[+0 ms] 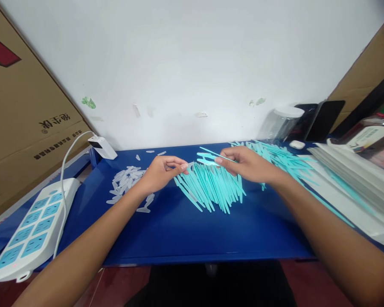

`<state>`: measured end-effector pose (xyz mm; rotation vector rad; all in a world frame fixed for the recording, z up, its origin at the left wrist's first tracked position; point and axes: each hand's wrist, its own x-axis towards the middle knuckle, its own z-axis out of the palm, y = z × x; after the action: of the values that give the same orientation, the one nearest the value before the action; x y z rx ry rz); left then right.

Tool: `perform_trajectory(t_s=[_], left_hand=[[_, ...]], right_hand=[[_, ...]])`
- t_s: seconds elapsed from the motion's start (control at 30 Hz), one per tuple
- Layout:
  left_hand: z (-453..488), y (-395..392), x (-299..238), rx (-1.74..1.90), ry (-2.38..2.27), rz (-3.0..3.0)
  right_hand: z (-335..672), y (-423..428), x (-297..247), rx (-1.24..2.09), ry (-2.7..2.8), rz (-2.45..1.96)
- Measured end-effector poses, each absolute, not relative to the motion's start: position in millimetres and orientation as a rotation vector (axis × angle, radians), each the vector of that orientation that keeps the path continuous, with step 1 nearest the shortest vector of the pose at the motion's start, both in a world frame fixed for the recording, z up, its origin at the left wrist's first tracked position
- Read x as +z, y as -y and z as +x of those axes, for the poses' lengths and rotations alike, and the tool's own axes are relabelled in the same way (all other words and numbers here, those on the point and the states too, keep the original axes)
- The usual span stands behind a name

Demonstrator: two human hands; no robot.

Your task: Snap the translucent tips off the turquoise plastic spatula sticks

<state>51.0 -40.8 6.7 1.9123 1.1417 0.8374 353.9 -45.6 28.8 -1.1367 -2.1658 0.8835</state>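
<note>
My left hand is closed, thumb and forefinger pinching a small translucent plastic cap. Close by, my right hand grips a few slim turquoise sticks, which look like eyebrow razors; their tips point left toward the cap. Below both hands a pile of similar turquoise sticks lies fanned on the blue table. To the left, partly behind my left wrist, is a scatter of loose translucent caps. More turquoise sticks are heaped beyond my right hand, partly hidden by it.
At the left are a white power strip, a white plug-in device with a cable, and a cardboard box. A lidded clear jar, a dark phone, a bottle and a stack of white sheets stand or lie right.
</note>
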Motion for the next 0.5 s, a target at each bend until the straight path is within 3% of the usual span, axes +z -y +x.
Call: perform_trajectory(t_s=[0.5], left_hand=[[53.9,41.0,1.5,0.949,-1.185,1.872]], right_hand=[[351.5,49.9,32.5,0.955,2.196,-1.099]])
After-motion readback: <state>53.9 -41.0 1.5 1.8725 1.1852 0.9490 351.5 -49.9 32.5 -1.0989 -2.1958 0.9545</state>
